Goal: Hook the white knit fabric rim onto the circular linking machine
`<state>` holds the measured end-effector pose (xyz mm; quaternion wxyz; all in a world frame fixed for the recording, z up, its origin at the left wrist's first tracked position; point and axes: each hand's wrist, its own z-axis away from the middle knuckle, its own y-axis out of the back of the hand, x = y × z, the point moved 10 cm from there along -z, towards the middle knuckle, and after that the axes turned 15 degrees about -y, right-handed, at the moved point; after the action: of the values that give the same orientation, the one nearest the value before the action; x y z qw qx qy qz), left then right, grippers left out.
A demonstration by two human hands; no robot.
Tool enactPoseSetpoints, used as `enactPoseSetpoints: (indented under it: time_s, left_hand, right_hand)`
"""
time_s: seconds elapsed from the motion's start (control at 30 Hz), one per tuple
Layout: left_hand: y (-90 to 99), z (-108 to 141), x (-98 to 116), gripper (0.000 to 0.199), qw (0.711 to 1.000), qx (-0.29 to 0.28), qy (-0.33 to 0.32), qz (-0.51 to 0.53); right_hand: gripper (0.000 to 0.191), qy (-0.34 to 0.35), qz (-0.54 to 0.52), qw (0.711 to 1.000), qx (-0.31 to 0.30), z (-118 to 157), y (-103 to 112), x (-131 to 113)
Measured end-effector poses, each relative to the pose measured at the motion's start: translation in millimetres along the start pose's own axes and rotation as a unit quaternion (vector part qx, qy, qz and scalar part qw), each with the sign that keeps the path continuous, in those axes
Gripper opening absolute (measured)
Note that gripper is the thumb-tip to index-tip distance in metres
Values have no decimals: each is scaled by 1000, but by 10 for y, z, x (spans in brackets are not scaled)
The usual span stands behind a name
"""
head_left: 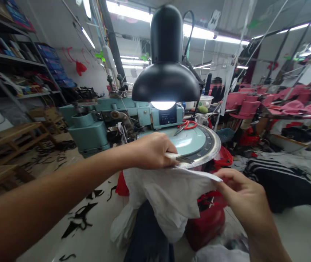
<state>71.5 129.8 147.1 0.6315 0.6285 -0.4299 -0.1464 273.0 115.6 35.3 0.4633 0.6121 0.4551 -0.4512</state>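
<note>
Two hands are working at the machine, yes? What does each one hold?

Yes, two. The left hand (152, 151) is closed around a small tool with white handle (173, 156). Its metal tip comes close to the rim of the round dial (208, 140) on a teal linking machine (87, 133).

And the right hand, is it open?

No, not open. Its fingers (226, 178) pinch the edge of a white cloth (166, 196), so the right hand (243, 198) is gripping this cloth.

Where does the cloth lie?

It hangs down just under the dial, above a dark trouser leg (147, 233). Its top edge runs from the right hand toward the dial rim.

What is around them?

Red-handled scissors (187, 125) lie behind the dial, under a black desk lamp (166, 72) that is lit. A red plastic bag (210, 222) is below the cloth on the right. Black scraps (79, 218) lie on the floor, and far behind sits a co-worker (217, 91) near pink pieces (254, 105).
</note>
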Motion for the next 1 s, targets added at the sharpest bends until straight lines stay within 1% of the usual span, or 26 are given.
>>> enactPoseSetpoints:
  time_s: [0.07,0.1,0.17,0.23,0.3,0.37,0.4,0.43,0.5,0.53,0.57,0.6,0.63,0.67,0.7,0.73,0.77,0.8,0.83,0.87,0.9,0.93,1.0]
  left_hand:
    - [-13,-44,-59,19,999,-41,5,23]
    - [-28,-52,-88,21,998,-58,6,36]
    - [-60,-44,-145,25,996,-70,5,59]
    - [-87,-24,-193,28,995,-54,-1,83]
    - [-102,-18,-228,30,994,-23,-14,107]
    - [-107,-31,-240,30,990,3,-32,135]
    - [-104,-36,-235,29,988,9,-39,147]
    - [-95,-32,-219,26,987,8,-44,153]
    - [-10,38,-123,20,991,17,-61,120]
    - [89,118,-52,17,994,46,-67,79]
    - [218,242,28,15,993,97,-65,31]
    - [343,412,109,14,985,166,-52,-6]
    - [431,624,176,17,969,246,-28,-19]
    - [419,841,192,30,950,313,11,5]
    - [271,1005,165,43,932,351,48,80]
    - [7,1090,124,52,914,357,78,178]
    - [-325,1099,91,56,894,340,101,274]
    - [-667,1064,58,59,872,316,124,354]
    - [-928,1018,13,60,849,317,142,399]
    - [-1116,949,-40,62,827,331,149,430]
    - [-1248,866,-102,62,805,350,153,454]
    - [-1320,784,-169,62,784,374,155,471]
    - [-1364,636,-286,61,750,407,159,496]
  right_hand:
    - [15,-40,-68,993,-92,-13,-83,79]
    - [16,-42,-88,987,-128,4,-152,47]
    - [13,-5,-74,982,-171,69,-324,-133]
    - [9,71,-16,980,-183,159,-515,-382]
    - [11,168,23,973,-159,258,-638,-622]
    - [15,252,30,962,-97,340,-634,-769]
    - [16,274,30,959,-63,361,-604,-785]
    - [16,281,29,959,-30,365,-558,-769]
    - [14,260,24,965,21,328,-434,-668]
    - [12,238,22,970,34,298,-365,-602]
    - [10,212,19,976,40,261,-294,-531]
    - [9,180,17,983,36,216,-234,-456]
    - [9,139,14,990,15,164,-201,-373]
    - [11,91,9,996,-25,114,-208,-283]
    - [12,41,1,996,-74,82,-251,-200]
    - [15,-3,-7,992,-125,74,-319,-140]
    - [17,-33,-10,986,-166,85,-394,-117]
    - [19,-40,-9,981,-188,101,-457,-145]
    - [19,-25,-5,982,-189,113,-499,-217]
    - [17,8,-1,985,-174,125,-522,-318]
    - [13,51,4,988,-147,141,-526,-432]
    - [10,98,6,989,-112,163,-508,-541]
    - [6,176,15,984,-34,220,-434,-695]
